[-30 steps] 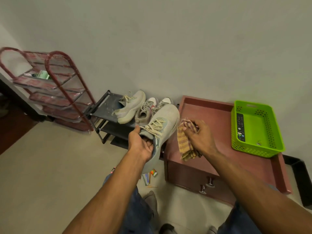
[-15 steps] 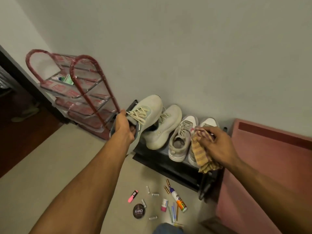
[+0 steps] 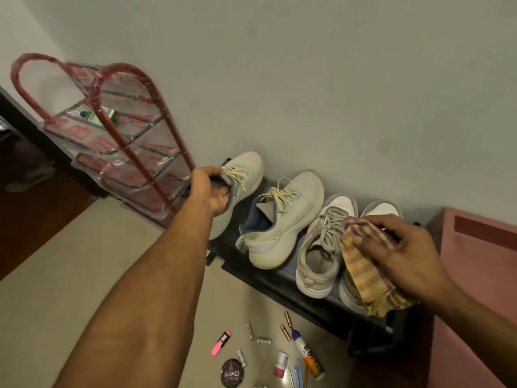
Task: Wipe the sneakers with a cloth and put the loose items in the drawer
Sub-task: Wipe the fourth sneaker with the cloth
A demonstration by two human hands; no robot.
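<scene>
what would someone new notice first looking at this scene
The eye lands on the left hand gripping a pale sneaker by its collar at the left end of the low black rack, and the right hand holding a striped cloth over the shoes at the right end. Next, small items lie scattered on the floor below, among them a pink highlighter and a round tin.

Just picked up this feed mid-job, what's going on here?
The left hand grips a pale sneaker by its collar at the left end of the low black shoe rack, beside three other sneakers on the rack. The right hand holds a striped yellow cloth over the rightmost pair. Loose items, including a pink highlighter and a glue bottle, lie on the floor in front.
</scene>
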